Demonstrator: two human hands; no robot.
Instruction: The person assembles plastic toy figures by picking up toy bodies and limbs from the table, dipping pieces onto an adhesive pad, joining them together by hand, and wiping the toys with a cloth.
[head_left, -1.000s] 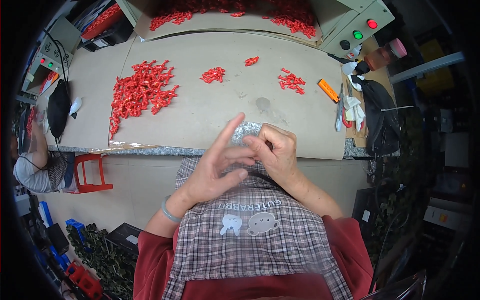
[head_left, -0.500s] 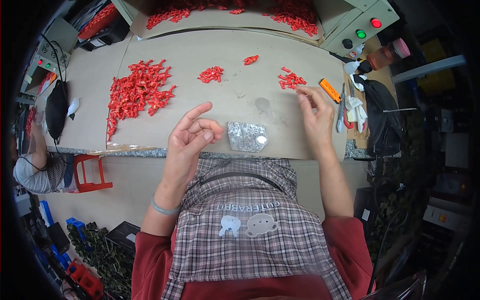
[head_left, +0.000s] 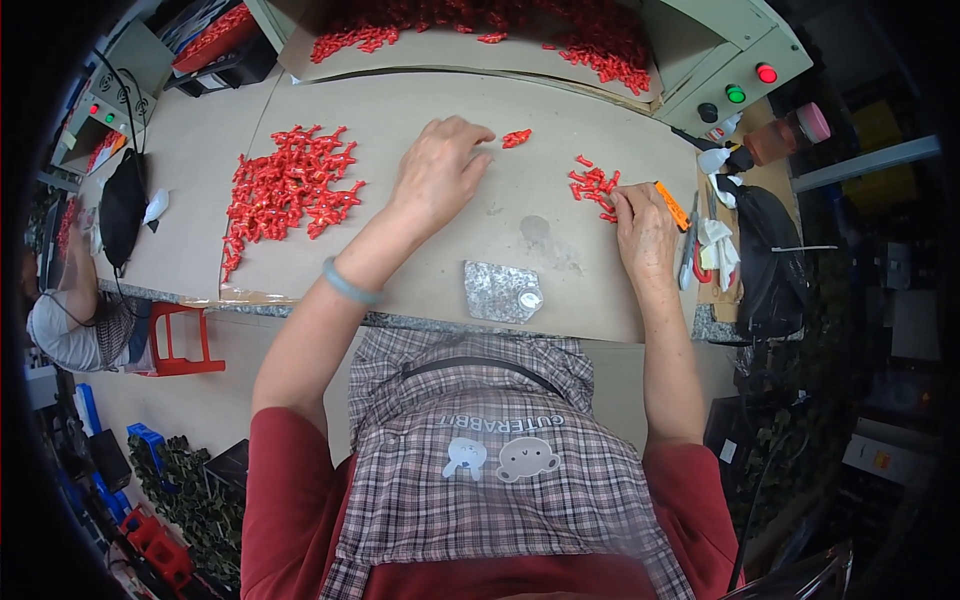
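Observation:
My left hand (head_left: 438, 172) is stretched over the middle of the table, palm down, with its thumb apart from its bent fingers. It covers the spot of a small heap of red pieces. Just past its fingertips lies a small clump of red pieces (head_left: 516, 138). At the right, my right hand (head_left: 646, 235) rests at the near edge of a loose group of small glossy red figure-like pieces (head_left: 592, 184). Its thumb and fingertips are drawn together there; what they hold, if anything, is hidden. A large red heap (head_left: 290, 185) spreads out on the left.
A speckled silver plate (head_left: 490, 290) with a white round spot lies near the front edge. Beside my right hand are an orange tool (head_left: 672, 206), scissors, and crumpled white tissue (head_left: 716, 240). More red pieces (head_left: 610, 68) fill the opening behind. Another person (head_left: 75, 325) sits far left.
My left hand has moved forward from near the silver plate to the middle red heap, now covered. My right hand has stayed by the right-hand group, its fingers drawn closer. The view has shifted slightly.

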